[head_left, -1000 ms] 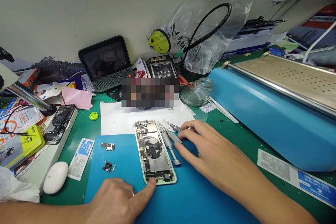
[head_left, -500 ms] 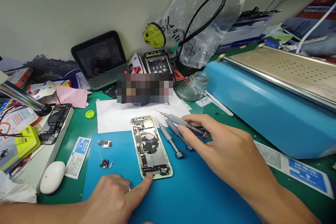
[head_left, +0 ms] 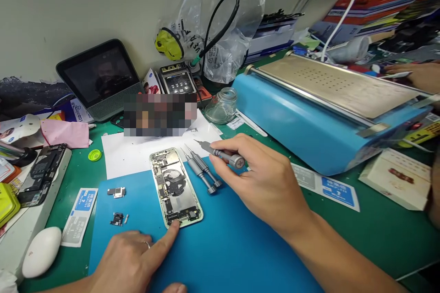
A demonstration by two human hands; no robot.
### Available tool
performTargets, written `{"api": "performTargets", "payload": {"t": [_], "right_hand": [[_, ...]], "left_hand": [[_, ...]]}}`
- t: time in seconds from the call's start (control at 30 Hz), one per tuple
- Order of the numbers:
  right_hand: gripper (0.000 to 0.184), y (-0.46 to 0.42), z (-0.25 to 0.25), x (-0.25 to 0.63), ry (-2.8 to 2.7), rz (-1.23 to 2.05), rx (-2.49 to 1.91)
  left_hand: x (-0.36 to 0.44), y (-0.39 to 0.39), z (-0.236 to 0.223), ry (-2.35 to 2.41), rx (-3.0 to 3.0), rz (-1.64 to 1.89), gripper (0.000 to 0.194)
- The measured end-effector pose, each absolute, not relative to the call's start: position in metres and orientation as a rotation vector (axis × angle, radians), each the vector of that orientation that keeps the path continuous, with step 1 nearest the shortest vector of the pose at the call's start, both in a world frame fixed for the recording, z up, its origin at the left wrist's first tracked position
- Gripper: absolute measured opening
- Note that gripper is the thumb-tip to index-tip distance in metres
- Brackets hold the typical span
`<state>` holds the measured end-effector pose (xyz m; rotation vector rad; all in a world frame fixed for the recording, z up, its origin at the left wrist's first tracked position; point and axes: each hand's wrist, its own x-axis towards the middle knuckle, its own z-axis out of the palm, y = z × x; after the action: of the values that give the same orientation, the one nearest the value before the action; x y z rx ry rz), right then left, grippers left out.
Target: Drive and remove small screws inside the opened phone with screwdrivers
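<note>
An opened phone [head_left: 175, 187] with its boards exposed lies on a blue work mat [head_left: 220, 247]. My left hand [head_left: 132, 258] rests on the mat, forefinger stretched out and pressing the phone's near edge, other fingers curled. My right hand [head_left: 261, 178] pinches a grey precision screwdriver [head_left: 220, 153], lifted just right of the phone, tip pointing left. Two more screwdrivers [head_left: 201, 171] lie beside the phone. Two small removed parts [head_left: 117, 203] sit on the mat's left side.
A large blue machine [head_left: 309, 114] with a perforated metal top fills the right. Behind are a glass jar [head_left: 222, 105], a tablet [head_left: 99, 78], a control unit [head_left: 178, 80] and a plastic bag. Another opened phone [head_left: 41, 174] and white mouse [head_left: 41, 252] lie left. Another person's hand [head_left: 419, 75] shows far right.
My right hand picked one screwdriver up off the mat and now holds it raised. The view swung to the right. My left forefinger stayed on the phone's edge.
</note>
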<state>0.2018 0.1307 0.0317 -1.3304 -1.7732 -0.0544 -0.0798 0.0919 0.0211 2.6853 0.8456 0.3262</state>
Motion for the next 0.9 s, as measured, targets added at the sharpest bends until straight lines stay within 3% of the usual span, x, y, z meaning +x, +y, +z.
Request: {"api": "performTargets", "payload": {"t": [0.4,0.57,0.7,0.9], "right_hand": [[0.014,0.133,0.03,0.205,-1.756,-0.098,-1.335],[0.007,0.131,0.03,0.207,-1.663,-0.012,-1.336],[0.011,0.128,0.032,0.204,-1.517,-0.024,-1.301],[0.01,0.119,0.029,0.19,-1.482,0.413,-1.135]], "left_hand": [[-0.08,0.091,0.021,0.847,2.702,0.271,0.059],[-0.077,0.091,0.027,0.829,2.62,0.224,0.058],[-0.076,0.09,0.03,0.761,2.482,0.182,0.069],[-0.075,0.092,0.029,0.731,2.461,0.176,0.072]]}}
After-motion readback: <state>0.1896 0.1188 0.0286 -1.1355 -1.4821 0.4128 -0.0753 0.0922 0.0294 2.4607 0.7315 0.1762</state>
